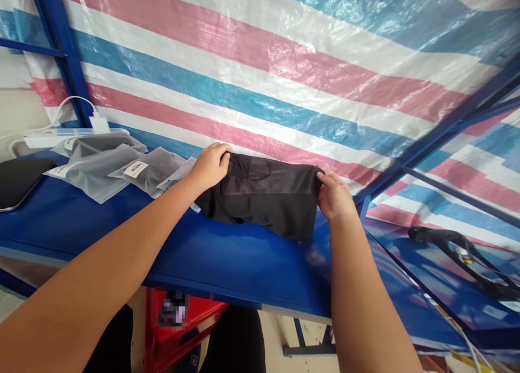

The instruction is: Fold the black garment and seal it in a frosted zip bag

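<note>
A black cloth garment, probably folded, is stretched out sideways between both hands just above the blue table. Its lower edge hangs near the tabletop, and a loop of band or edging curves down at its left end. My left hand pinches the upper left corner, thumb towards me. At the upper right corner, my right hand grips the cloth between thumb and fingers. Left of the garment lie several frosted plastic bags with dark contents, one bearing a barcode label.
A black flat device lies at the table's left, near a power strip with a white charger. Striped sheeting hangs behind. A black strap-like item rests on the right-hand table. Below is a red stool.
</note>
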`<state>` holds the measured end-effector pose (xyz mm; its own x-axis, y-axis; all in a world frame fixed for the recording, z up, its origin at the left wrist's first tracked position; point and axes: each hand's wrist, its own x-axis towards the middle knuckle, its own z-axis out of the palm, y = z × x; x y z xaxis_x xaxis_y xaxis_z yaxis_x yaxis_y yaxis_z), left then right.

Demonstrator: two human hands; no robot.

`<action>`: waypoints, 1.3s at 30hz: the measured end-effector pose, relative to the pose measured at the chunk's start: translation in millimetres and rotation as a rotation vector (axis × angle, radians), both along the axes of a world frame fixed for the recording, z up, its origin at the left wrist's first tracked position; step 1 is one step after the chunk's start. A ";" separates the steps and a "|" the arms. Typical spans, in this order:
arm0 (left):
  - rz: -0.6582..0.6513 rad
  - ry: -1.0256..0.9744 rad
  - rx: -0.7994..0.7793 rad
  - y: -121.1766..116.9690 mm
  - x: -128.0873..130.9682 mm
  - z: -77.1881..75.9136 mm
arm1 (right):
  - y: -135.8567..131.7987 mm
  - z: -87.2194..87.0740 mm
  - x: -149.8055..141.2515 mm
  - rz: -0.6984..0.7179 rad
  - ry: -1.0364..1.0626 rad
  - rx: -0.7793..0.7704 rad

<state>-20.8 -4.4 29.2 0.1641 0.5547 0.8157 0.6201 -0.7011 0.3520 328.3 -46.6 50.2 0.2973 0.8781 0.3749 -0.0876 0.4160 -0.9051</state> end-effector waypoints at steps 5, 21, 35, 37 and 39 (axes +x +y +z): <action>0.018 -0.006 0.018 2.5 -0.2 -2.3 | 2.7 -5.9 3.5 -0.122 -0.024 -0.055; 0.065 0.006 -0.017 2.5 -2.0 -1.8 | -2.0 -3.5 8.2 0.038 0.049 -0.176; 0.031 -0.119 -0.173 -6.9 -0.2 5.7 | -0.2 -8.3 8.3 -0.027 0.088 -0.199; 0.031 -0.143 -0.209 -8.1 -0.3 6.5 | 0.4 -8.8 8.8 -0.029 0.089 -0.199; 0.016 -0.162 -0.234 -7.8 -0.6 6.6 | 1.2 -9.4 9.4 -0.037 0.084 -0.203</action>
<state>-21.4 -12.1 35.8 0.0316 0.7328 0.6797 0.5532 -0.5792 0.5987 337.7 -45.4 40.8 0.3531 0.9210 0.1644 -0.1543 0.2307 -0.9607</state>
